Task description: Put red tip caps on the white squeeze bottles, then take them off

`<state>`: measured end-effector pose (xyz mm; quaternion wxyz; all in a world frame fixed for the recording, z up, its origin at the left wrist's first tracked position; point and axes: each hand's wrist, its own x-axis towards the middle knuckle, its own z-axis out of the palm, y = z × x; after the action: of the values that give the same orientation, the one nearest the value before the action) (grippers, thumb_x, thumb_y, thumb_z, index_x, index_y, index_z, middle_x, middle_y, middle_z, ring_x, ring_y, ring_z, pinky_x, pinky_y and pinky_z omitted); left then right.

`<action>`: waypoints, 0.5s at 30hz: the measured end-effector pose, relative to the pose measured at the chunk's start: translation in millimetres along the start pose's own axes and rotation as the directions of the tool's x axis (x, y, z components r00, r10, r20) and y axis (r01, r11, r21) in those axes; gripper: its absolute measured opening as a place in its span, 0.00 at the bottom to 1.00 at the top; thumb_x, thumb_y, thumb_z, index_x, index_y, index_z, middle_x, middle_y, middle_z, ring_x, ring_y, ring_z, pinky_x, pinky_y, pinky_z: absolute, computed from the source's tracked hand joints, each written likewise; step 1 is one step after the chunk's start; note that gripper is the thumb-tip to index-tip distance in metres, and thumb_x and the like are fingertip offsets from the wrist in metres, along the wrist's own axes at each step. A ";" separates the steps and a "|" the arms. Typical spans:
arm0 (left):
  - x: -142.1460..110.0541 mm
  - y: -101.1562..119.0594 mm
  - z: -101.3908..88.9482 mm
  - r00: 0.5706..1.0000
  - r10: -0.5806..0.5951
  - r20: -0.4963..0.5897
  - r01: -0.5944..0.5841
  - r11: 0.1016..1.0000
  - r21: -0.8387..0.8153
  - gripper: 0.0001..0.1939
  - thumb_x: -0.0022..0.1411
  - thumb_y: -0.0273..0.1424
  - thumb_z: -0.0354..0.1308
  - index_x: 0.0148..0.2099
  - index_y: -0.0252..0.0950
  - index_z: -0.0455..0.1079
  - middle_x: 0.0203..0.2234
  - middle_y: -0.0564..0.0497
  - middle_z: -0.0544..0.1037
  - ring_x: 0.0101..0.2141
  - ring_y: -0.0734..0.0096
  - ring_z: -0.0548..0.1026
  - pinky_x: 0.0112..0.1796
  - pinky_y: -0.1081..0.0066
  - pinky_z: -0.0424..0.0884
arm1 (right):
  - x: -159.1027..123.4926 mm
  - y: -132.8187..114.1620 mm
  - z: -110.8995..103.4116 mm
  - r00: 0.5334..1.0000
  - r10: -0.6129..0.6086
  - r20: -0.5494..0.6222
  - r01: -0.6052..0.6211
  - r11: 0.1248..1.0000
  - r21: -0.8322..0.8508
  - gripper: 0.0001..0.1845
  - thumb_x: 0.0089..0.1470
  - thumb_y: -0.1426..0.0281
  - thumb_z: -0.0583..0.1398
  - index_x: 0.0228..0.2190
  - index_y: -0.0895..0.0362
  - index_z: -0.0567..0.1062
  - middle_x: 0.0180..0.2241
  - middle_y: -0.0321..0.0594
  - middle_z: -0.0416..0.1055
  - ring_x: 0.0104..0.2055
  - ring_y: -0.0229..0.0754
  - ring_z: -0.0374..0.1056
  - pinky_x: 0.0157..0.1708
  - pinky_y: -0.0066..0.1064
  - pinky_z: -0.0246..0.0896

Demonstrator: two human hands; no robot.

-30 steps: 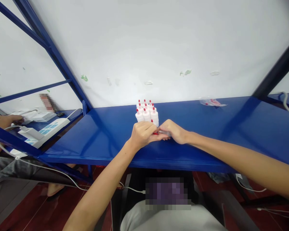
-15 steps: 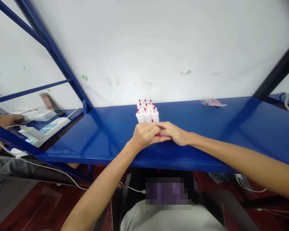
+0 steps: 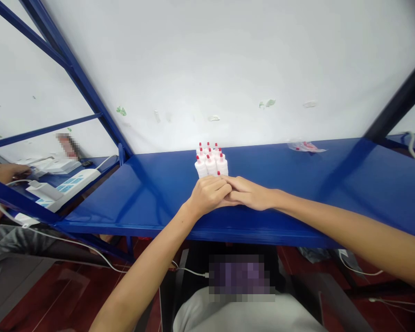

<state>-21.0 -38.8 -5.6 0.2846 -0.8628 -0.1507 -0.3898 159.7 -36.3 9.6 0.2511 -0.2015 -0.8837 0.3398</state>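
Observation:
My left hand (image 3: 209,192) and my right hand (image 3: 251,192) meet above the blue table (image 3: 152,193), close to its front edge. The left fingers are curled, and the right fingers press in against them. Whatever lies between the two hands is hidden. Just beyond them stand several white squeeze bottles (image 3: 210,165) with pointed red caps, upright in tight rows. One more red cap (image 3: 219,173) shows right behind my knuckles, its bottle covered by the hands.
A clear plastic bag with red bits (image 3: 307,146) lies at the table's back right. Blue frame posts (image 3: 86,87) rise at both sides before a white wall. On the left are a power strip (image 3: 78,182), white boxes (image 3: 60,165) and another person's hand (image 3: 10,173).
My right fingers have closed in further against the left hand. A small red piece that showed between the hands is now covered. The bottles have stayed put.

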 end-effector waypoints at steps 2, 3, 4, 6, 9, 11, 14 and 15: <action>1.3 -0.1 -0.4 1.000 0.005 -0.021 -0.005 1.000 0.009 0.24 0.67 0.48 0.53 0.25 0.36 0.61 0.17 0.55 0.66 0.21 0.75 0.63 0.26 0.70 0.56 | -0.6 -0.5 0.6 1.000 -0.013 -0.010 0.013 1.000 0.023 0.01 0.58 0.72 0.52 0.34 0.55 0.61 0.23 0.28 0.54 0.24 0.33 0.49 0.25 0.28 0.47; 1.9 -0.1 -0.5 1.000 0.007 -0.026 -0.007 1.000 0.012 0.24 0.67 0.47 0.53 0.25 0.36 0.61 0.17 0.55 0.67 0.21 0.75 0.62 0.26 0.69 0.55 | -1.0 -1.0 0.8 1.000 -0.019 -0.012 0.019 0.999 0.033 0.01 0.59 0.72 0.52 0.35 0.55 0.61 0.22 0.27 0.54 0.24 0.33 0.48 0.24 0.28 0.47; 2.6 -0.1 -0.6 1.000 0.008 -0.028 -0.008 1.000 0.015 0.24 0.67 0.47 0.53 0.24 0.36 0.61 0.17 0.55 0.67 0.21 0.75 0.62 0.27 0.69 0.55 | -1.4 -1.4 1.0 1.000 -0.023 -0.013 0.024 0.999 0.038 0.01 0.59 0.72 0.52 0.35 0.55 0.61 0.22 0.27 0.53 0.24 0.33 0.48 0.24 0.28 0.46; 3.7 0.2 -0.6 0.999 0.013 -0.039 -0.012 1.000 0.020 0.24 0.67 0.47 0.53 0.24 0.36 0.61 0.17 0.55 0.67 0.21 0.74 0.62 0.28 0.69 0.54 | -2.2 -2.1 1.1 0.999 -0.033 -0.017 0.034 0.999 0.036 0.01 0.60 0.71 0.52 0.35 0.55 0.61 0.21 0.26 0.53 0.23 0.32 0.47 0.23 0.27 0.45; 4.4 0.6 0.2 0.998 0.023 -0.062 -0.021 0.999 0.025 0.24 0.67 0.46 0.54 0.25 0.36 0.61 0.17 0.55 0.67 0.21 0.74 0.63 0.28 0.69 0.55 | -3.2 -1.5 1.5 0.999 -0.044 -0.021 0.044 0.999 0.031 0.01 0.61 0.71 0.51 0.35 0.55 0.61 0.20 0.25 0.54 0.22 0.32 0.47 0.22 0.27 0.44; 3.8 0.4 1.2 0.998 0.022 -0.064 -0.021 1.000 0.019 0.24 0.67 0.46 0.54 0.25 0.36 0.61 0.17 0.55 0.68 0.21 0.74 0.63 0.28 0.69 0.55 | -3.5 0.5 1.8 0.999 -0.045 -0.020 0.046 0.998 0.043 0.01 0.61 0.71 0.51 0.35 0.56 0.61 0.20 0.25 0.56 0.21 0.32 0.48 0.22 0.27 0.45; 2.1 -0.4 2.8 0.997 0.006 -0.072 -0.008 1.000 -0.021 0.23 0.67 0.47 0.54 0.25 0.36 0.62 0.18 0.55 0.69 0.21 0.75 0.63 0.28 0.69 0.55 | -3.6 5.3 1.6 0.998 -0.068 -0.004 0.068 0.994 0.082 0.06 0.63 0.67 0.52 0.39 0.57 0.62 0.21 0.27 0.59 0.21 0.32 0.53 0.22 0.27 0.48; 1.6 -0.7 3.1 0.997 -0.001 -0.077 -0.002 0.999 -0.039 0.23 0.66 0.47 0.55 0.25 0.36 0.62 0.18 0.55 0.69 0.21 0.75 0.63 0.28 0.69 0.55 | -3.6 7.1 1.3 0.997 -0.078 0.003 0.078 0.993 0.090 0.09 0.64 0.65 0.52 0.41 0.57 0.62 0.21 0.27 0.60 0.22 0.33 0.54 0.23 0.27 0.50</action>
<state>-18.4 -36.3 -5.8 0.2733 -0.8525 -0.1317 -0.4257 163.0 -34.0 2.7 0.2703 -0.1543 -0.8754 0.3700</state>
